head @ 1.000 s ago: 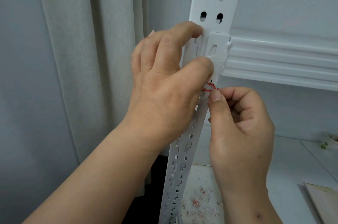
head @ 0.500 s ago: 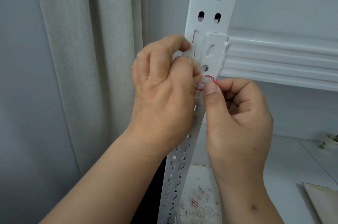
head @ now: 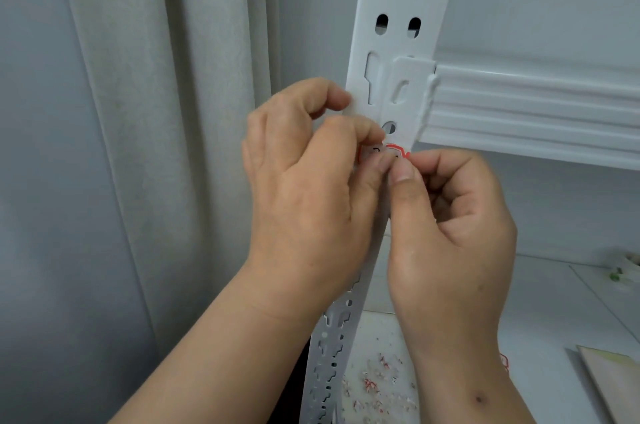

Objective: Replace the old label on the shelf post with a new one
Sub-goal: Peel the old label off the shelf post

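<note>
I see both hands up at the white shelf post (head: 398, 43), working just below the bracket where the crossbeam (head: 536, 112) hooks in. Left hand (head: 304, 188) sits on the post's left side, fingers curled, thumb and forefinger pinching at the label (head: 388, 152), a small sticker w/ a red outline, stuck on the post face right under the round hole. Right hand (head: 446, 233) is on the post's right side, fingers curled in, thumb tip pressed against the label's lower edge next to the left thumb; looks like a pinch on the sticker, but can't tell how much of it is lifted off the metal. Most of the label is hidden by the thumbs. Below, right of the post's foot, torn red-and-white sticker bits (head: 377, 385) lie scattered on the lower shelf (head: 540, 302). Left of the post hangs a pale curtain (head: 166, 112).
</note>
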Tool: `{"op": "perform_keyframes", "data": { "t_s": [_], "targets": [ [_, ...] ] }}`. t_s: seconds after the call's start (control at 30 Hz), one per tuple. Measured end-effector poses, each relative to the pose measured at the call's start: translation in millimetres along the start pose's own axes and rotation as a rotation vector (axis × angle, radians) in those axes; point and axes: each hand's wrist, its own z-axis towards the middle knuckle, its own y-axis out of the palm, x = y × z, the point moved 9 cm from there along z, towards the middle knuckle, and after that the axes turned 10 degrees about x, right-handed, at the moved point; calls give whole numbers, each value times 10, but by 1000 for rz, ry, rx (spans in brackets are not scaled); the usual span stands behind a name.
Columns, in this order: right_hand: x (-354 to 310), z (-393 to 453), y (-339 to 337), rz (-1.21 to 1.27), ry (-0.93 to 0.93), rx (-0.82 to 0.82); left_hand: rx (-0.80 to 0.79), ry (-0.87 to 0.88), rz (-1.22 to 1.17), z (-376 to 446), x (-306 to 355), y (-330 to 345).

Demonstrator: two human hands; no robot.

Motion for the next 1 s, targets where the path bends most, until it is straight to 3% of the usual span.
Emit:
{"op": "perform_keyframes", "data": {
  "t_s": [0.4,0.67,1.0],
  "targets": [
    [27,-10,2,-22,2,-5,79,16,91,19,49,5],
    [49,-7,-10,-23,-2,4,52,-115,113,-10,-134,-38],
    [33,-23,-3,-11,8,2,77,-99,17,-48,-35,-57]
  ]
}}
